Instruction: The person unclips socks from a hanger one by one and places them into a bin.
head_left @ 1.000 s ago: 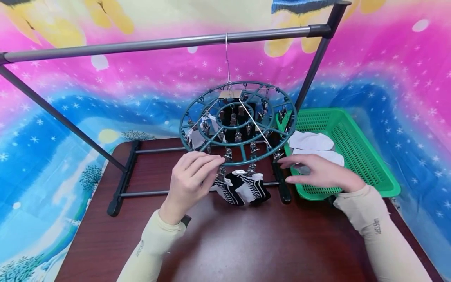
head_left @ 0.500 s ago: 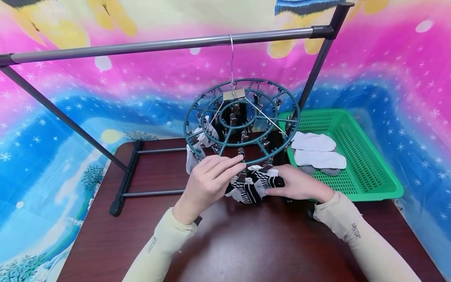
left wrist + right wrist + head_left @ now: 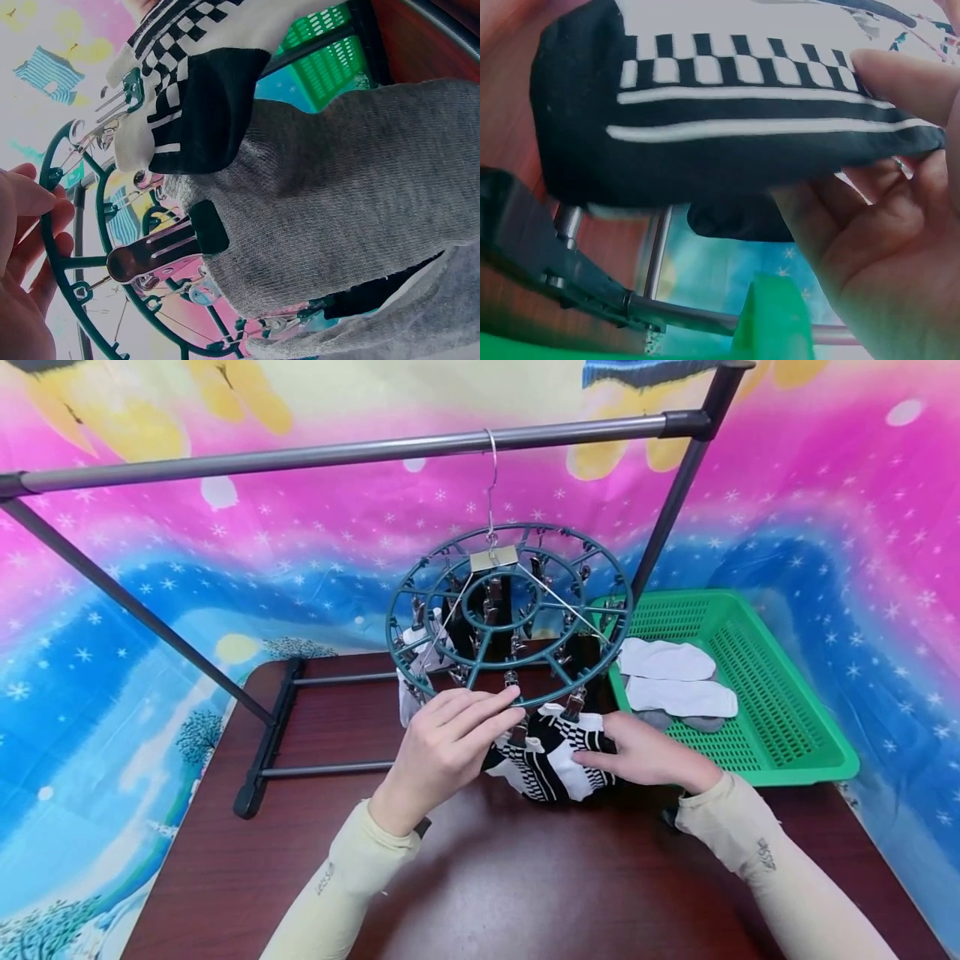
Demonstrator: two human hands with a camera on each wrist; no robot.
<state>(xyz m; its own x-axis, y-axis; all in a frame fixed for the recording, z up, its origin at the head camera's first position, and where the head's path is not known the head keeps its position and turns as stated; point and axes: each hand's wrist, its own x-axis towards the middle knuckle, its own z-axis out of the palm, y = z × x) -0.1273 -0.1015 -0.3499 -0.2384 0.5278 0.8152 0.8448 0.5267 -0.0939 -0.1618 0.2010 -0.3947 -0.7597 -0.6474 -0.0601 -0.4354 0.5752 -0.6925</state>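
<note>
A round green clip hanger [image 3: 493,560] hangs by a metal hook from the rack's bar. At its front rim, my left hand [image 3: 442,739] pinches the ring between thumb and fingers, as the left wrist view shows. Black-and-white patterned socks [image 3: 581,768] hang from metal clips at the front. My right hand [image 3: 648,753] pinches the edge of one patterned sock [image 3: 705,161] between thumb and fingers, just below its clip [image 3: 573,706]. In the left wrist view a grey sock [image 3: 360,172] hangs from another clip [image 3: 161,247], close to the left hand.
To the right stands a green perforated basket [image 3: 795,710] with white-and-grey socks [image 3: 678,697] in it. The rack's metal bar [image 3: 337,456] crosses above, and its black foot [image 3: 262,743] rests on the brown table [image 3: 525,893]. A patterned cloth [image 3: 847,527] covers the wall behind.
My right hand has moved left from beside the basket and taken hold of a hanging patterned sock, which is now spread to the right. The left hand moved slightly right as the hanger turned.
</note>
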